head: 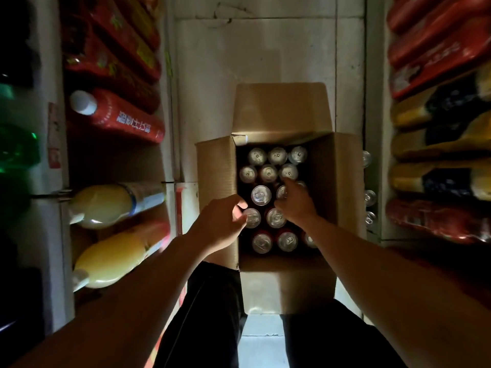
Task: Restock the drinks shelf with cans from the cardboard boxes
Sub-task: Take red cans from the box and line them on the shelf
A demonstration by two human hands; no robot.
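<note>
1. The cardboard box (342, 181) stands open on the floor (255, 62) straight ahead of both hands, its flaps folded outward, with rows of upright cans showing their silver tops inside.
2. The left hand (220, 224) reaches over the box's left wall, its fingers and thumb curled round the rim of a can (251, 217) at the left edge of the box (the pinch sits on the can's top; the can's body is in shadow).
3. The right hand (295, 205) is lower inside the box, just right of the left hand, its fingers curled over a can (281, 192) in the right column; that can is mostly hidden under the hand, so whether the fingers truly grip it or only rest on it cannot be told.
4. Between the two hands stand two more cans, one (261, 195) beyond the fingertips and one (276, 217) nearer the wrists.
5. Farther from the hands, six cans (268, 173) fill the far end of the box.
6. Left of the left forearm, shelves hold yellow juice bottles (106, 205) and red bottles (119, 115) lying on their sides.
7. Right of the right forearm, a few loose cans (369, 197) stand beside the box, with red and yellow packs (438, 144) beyond.
</note>
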